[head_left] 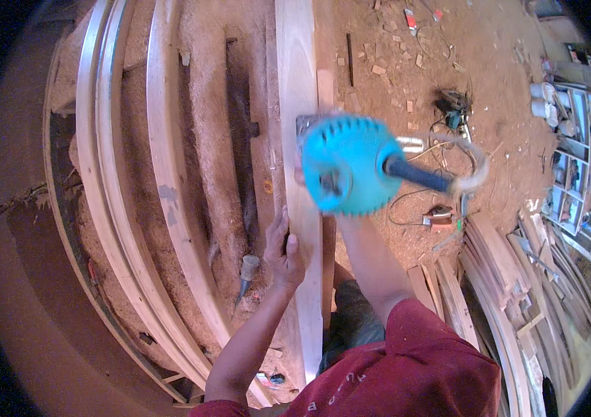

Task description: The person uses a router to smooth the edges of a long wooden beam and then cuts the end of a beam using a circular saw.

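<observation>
My left hand (283, 254) wraps its bent fingers around the left edge of a long, pale wooden board (299, 313) running up the middle. A turquoise power tool (351, 163), blurred, sits over the board above that hand, with a dark hose or handle (424, 177) extending right from it. My right forearm (368, 257) reaches up beneath the tool, whose body hides that hand and its fingers.
Curved timber strips (163, 174) lie along the left amid sawdust, near a grey cone-tipped object (247, 271). Stacked timber (511, 299) fills the lower right. Cables, small tools (440, 215) and offcuts are on the ground at right, with a pale rack (573, 132) beyond.
</observation>
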Demonstrator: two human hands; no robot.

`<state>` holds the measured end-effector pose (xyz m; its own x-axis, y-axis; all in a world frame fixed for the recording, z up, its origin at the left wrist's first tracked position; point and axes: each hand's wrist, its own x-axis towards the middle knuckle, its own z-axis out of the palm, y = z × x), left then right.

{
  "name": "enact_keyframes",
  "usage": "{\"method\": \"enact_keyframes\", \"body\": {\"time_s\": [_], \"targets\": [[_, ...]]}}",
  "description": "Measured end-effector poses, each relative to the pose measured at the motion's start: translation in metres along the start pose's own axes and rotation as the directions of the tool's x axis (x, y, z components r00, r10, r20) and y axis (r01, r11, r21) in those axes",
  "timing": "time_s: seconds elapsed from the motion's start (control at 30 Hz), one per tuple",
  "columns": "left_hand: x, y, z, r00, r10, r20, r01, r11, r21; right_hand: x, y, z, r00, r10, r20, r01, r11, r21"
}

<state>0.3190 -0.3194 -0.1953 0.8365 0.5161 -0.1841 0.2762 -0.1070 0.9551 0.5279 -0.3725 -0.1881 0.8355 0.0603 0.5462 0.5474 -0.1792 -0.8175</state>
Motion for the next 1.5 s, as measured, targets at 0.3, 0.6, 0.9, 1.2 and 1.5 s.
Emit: {"method": "enact_keyframes", "body": {"time_s": [0.3,0.6,0.9,1.2,1.5], "targets": [[0.009,0.013,-0.004,0.996,0.088,0.004,-0.088,0.990,0.110,0.158,0.053,0.062,0.982,-0.166,-0.086,0.147,0.970,-0.194],[0.009,0.009,-0.001,0.996,0.092,-0.019,-0.090,0.994,0.065,0.229,0.071,0.100,0.969,-0.137,-0.205,0.137,0.990,-0.010],[0.006,0.005,0.005,0.993,0.096,-0.070,-0.096,0.995,0.004,0.060,0.028,0.045,0.979,0.116,-0.166,-0.090,0.984,0.153],[-0.001,-0.009,0.002,1.000,-0.025,-0.016,0.025,0.999,-0.028,0.015,0.007,0.025,0.992,0.084,-0.095,-0.069,0.985,0.156],[0.010,0.021,-0.001,0.998,0.064,-0.021,-0.062,0.994,0.086,0.202,0.077,0.086,0.956,-0.213,-0.202,0.188,0.973,-0.137]]}}
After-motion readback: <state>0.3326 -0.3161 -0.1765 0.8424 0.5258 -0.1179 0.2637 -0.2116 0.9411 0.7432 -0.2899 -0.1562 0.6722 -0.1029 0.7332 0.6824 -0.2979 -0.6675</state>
